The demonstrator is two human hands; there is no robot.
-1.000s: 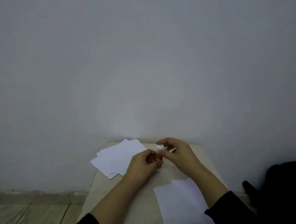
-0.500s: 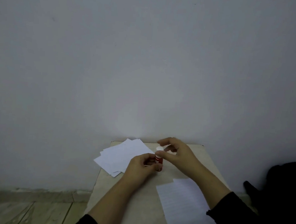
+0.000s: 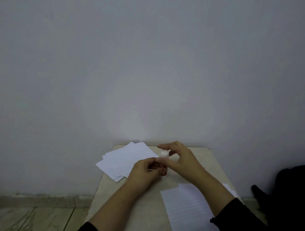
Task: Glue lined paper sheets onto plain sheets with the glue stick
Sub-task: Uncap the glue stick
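A person's left hand [image 3: 145, 170] curls its fingers round the lower, red part of an upright glue stick [image 3: 163, 163] near the middle of a small table [image 3: 142, 213], while the right hand [image 3: 178, 159] arches over the white top, thumb and fingers bent about it — whether they actually pinch it cannot be told. Plain sheets [image 3: 125, 160] fan out at the table's far left corner; lined sheets [image 3: 188, 212] lie at the near right, under the right forearm. The risks look modest — a cap twisted too sharply could skid off the table, or the forearm could drag the lined sheets askew.
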